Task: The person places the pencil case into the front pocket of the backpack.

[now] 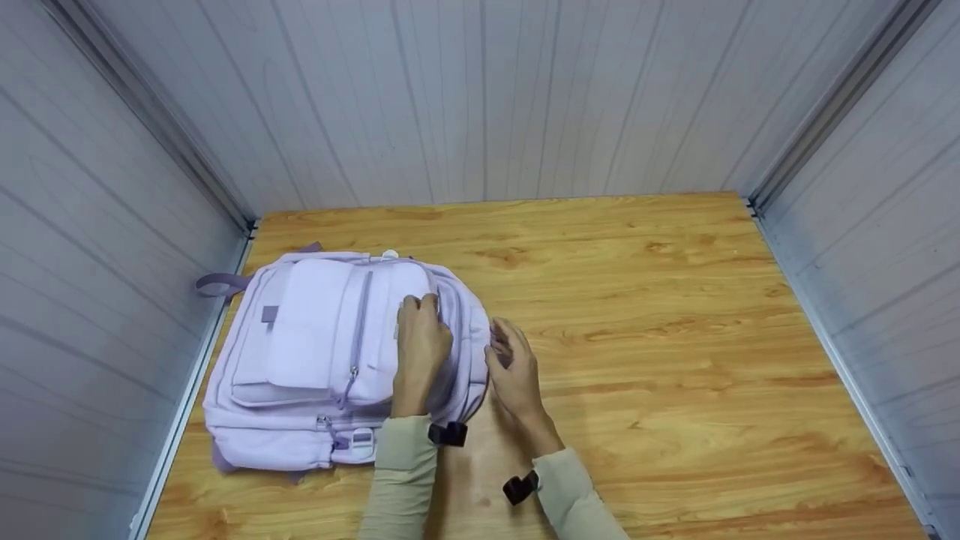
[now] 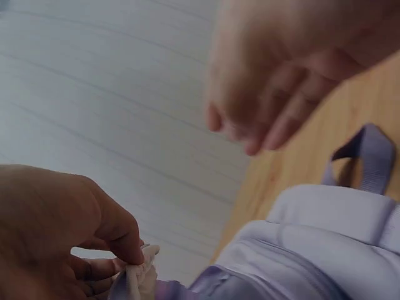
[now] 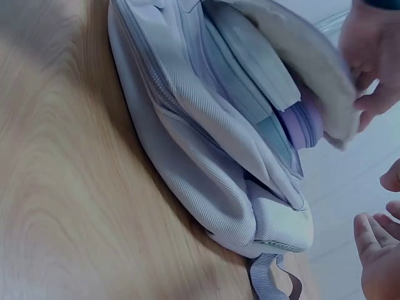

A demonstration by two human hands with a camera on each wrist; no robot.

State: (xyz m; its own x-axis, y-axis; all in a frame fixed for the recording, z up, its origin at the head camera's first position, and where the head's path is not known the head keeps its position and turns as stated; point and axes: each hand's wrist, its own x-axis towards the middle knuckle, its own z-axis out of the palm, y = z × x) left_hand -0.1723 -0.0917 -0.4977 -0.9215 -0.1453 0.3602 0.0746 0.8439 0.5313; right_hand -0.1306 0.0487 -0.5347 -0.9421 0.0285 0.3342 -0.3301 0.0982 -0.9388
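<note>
A pale lilac backpack [image 1: 315, 322] lies front side up on the wooden surface, its top end toward the right. My left hand [image 1: 421, 345] is over its upper front, and in the left wrist view the thumb and fingers pinch the edge of the opened front flap [image 3: 315, 69]. Inside the opening, the right wrist view shows flat book-like items [image 3: 250, 69] and a purple zipped item [image 3: 301, 124]. My right hand [image 1: 517, 375] hovers by the backpack's top end, fingers loosely bent and holding nothing; the wrist views show it apart from the fabric.
The wooden tabletop [image 1: 675, 337] extends to the right of the backpack. Pale panel walls [image 1: 480, 105] enclose the back and both sides. A purple strap [image 1: 217, 283] sticks out at the backpack's left end, close to the left wall, and a grey-purple loop [image 3: 269, 278] at its top.
</note>
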